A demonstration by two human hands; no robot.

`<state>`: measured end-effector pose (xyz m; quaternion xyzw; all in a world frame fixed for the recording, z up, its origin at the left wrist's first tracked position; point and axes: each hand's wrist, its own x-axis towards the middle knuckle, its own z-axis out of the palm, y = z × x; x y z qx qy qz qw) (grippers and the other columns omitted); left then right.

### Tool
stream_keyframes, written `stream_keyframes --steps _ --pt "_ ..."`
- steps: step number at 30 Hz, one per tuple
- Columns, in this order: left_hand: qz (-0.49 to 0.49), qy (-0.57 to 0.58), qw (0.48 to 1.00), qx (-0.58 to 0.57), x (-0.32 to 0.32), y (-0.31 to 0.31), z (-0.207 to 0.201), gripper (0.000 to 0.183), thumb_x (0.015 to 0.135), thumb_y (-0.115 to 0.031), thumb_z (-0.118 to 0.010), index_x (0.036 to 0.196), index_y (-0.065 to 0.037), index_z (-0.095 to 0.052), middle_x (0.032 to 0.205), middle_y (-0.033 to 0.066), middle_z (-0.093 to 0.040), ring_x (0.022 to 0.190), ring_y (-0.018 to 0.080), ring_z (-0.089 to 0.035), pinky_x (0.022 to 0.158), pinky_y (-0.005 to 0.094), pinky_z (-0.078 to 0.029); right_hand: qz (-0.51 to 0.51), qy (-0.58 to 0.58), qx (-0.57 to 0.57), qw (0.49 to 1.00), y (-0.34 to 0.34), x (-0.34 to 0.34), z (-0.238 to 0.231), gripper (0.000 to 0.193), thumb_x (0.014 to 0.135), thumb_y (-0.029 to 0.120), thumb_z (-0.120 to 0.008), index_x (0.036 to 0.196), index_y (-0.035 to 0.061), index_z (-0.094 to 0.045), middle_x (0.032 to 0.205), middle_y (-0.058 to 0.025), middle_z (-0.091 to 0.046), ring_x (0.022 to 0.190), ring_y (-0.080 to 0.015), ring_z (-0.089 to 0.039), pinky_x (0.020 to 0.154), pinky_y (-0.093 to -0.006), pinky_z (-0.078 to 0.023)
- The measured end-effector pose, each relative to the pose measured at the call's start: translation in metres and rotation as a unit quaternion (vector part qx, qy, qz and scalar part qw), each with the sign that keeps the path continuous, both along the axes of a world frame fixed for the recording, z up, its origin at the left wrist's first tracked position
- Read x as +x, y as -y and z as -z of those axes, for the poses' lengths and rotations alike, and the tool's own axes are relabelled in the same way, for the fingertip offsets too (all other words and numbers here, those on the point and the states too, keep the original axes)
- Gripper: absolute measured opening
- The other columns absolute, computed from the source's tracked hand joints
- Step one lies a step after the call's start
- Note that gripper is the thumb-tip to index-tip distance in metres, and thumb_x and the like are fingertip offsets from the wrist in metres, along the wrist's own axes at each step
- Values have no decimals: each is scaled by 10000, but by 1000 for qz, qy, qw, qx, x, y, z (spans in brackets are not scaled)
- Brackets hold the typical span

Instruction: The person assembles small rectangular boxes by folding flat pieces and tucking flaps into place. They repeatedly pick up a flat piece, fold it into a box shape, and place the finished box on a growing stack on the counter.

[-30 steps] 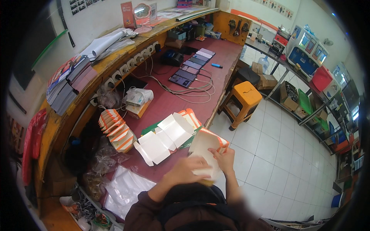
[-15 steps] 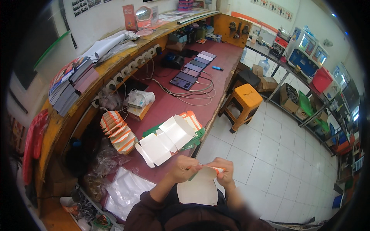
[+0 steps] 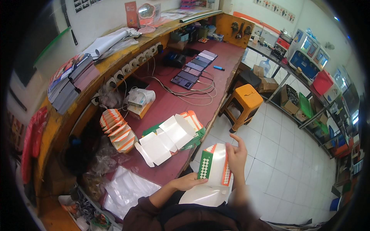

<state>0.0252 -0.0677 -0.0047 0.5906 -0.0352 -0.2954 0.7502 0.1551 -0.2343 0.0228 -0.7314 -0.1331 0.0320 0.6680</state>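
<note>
My left hand (image 3: 187, 181) is closed on the lower left of a partly folded cardboard food box (image 3: 217, 165), its thumb on the green patterned side wall. My right hand (image 3: 237, 156) holds the orange side wall near the top, with the index finger stretched up off the card. The white inside faces up, and a wide flap (image 3: 204, 195) hangs toward my lap. On the table just beyond lie unfolded white box blanks (image 3: 165, 140) over green and orange ones (image 3: 197, 129). Left of these stands a row of nested folded boxes (image 3: 118, 131) with orange edges.
Clear plastic bags (image 3: 129, 190) lie on the near end of the red table (image 3: 177, 109). Several phones (image 3: 192, 69) with white cables rest farther back. A yellow stool (image 3: 244, 104) stands right of the table. A basket of odds and ends (image 3: 90, 217) sits lower left.
Both hands have moved apart, the right one up and to the right. The box has opened out and risen, showing its green and orange side walls standing up.
</note>
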Motion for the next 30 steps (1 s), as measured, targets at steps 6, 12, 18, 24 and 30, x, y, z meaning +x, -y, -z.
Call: stream_keyframes --steps 6,12,18,24,30 --pt "-203 -108 958 -172 -9 -4 6 311 916 -216 -536 1104 25 -599 1004 80 -639 889 138 -595 787 301 -469 -215 -65 -191 955 -27 14 60 417 879 184 -569 1258 30 -491 891 -120 -652 747 -129 -597 620 -264 -464" --pt "-321 -43 940 110 -28 -39 37 341 936 -255 -474 944 50 -626 872 88 -648 736 114 -594 709 262 -467 -406 -128 -133 895 -27 7 65 417 846 212 -615 1200 3 -543 1098 -162 -618 915 -246 -620 784 -354 -480" --pt "-652 339 585 345 -57 -117 79 186 887 -113 -493 771 -18 -603 832 123 -593 760 238 -561 703 334 -429 -423 -2 -312 851 -114 27 91 322 787 167 -656 1054 -12 -631 889 -208 -667 850 -284 -657 746 -373 -491" --pt "-654 216 412 597 -108 -250 103 203 749 42 -559 932 -45 -564 1207 141 -459 908 283 -540 851 355 -417 -494 109 -330 797 -242 36 120 352 751 206 -676 1035 2 -638 875 -229 -653 842 -358 -635 762 -404 -487" --pt "-590 137 599 523 -104 -280 82 490 687 112 -487 1144 -63 -505 1377 138 -340 1141 333 -475 906 407 -442 -545 182 -212 791 -357 3 130 523 704 281 -725 1123 24 -546 908 -216 -640 822 -378 -624 731 -405 -486"
